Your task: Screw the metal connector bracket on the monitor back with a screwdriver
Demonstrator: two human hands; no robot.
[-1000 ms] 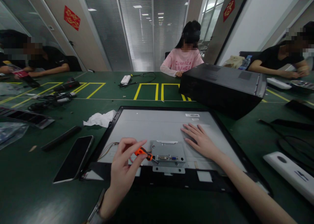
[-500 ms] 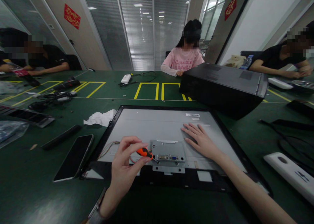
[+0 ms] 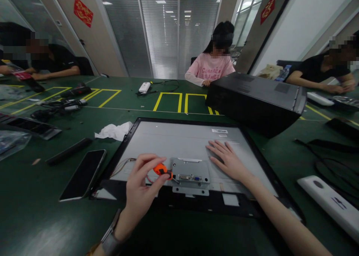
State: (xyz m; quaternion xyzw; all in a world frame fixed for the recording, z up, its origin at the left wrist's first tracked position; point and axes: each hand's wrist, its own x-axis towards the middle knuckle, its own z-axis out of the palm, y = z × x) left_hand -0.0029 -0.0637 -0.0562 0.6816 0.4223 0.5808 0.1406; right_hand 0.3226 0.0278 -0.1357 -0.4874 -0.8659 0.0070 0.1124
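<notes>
My left hand (image 3: 144, 179) pinches a short orange-and-black screwdriver (image 3: 162, 170) between thumb and fingers. Its shaft points right and down to the connector side of a metal bracket box (image 3: 190, 168), by the left end of the ports; whether the tip touches a screw I cannot tell. The box sits on the grey back of a monitor panel (image 3: 168, 136), which lies flat in its black frame. Fingers spread, my right hand (image 3: 228, 160) rests flat on the panel, right of the box. Thin wires (image 3: 123, 165) run left of my left hand.
A dark monitor housing (image 3: 255, 98) stands behind the panel on the right. To the left lie a phone (image 3: 84, 175), a black strip (image 3: 68, 151) and crumpled tissue (image 3: 113, 131). A white device (image 3: 331, 201) is at right. Several people sit around the table.
The screwdriver handle has turned slightly in my left hand's fingers, its shaft still at the box. My right hand stays flat on the panel. The whole view has shifted a little.
</notes>
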